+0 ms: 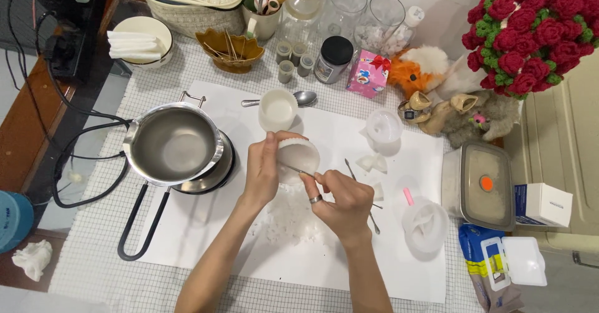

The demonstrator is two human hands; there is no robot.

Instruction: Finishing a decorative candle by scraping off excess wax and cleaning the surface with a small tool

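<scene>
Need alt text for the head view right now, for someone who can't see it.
Left hand tilts a small white cup while the right hand scrapes inside it with a thin metal tool over white flakes on white paper. A steel pot sits to the left.

A table [93, 250] under a white grid-checked cloth carries a big white paper sheet [212, 238] at its middle. On the sheet stand a steel pot [173, 143] on a burner, a white cup [277, 109], a spoon [299, 98], a heap of white flakes [284, 222] and a plastic scoop [424, 224]. Jars, a tissue bowl [140, 38] and a lidded box [479, 185] sit on the cloth
</scene>
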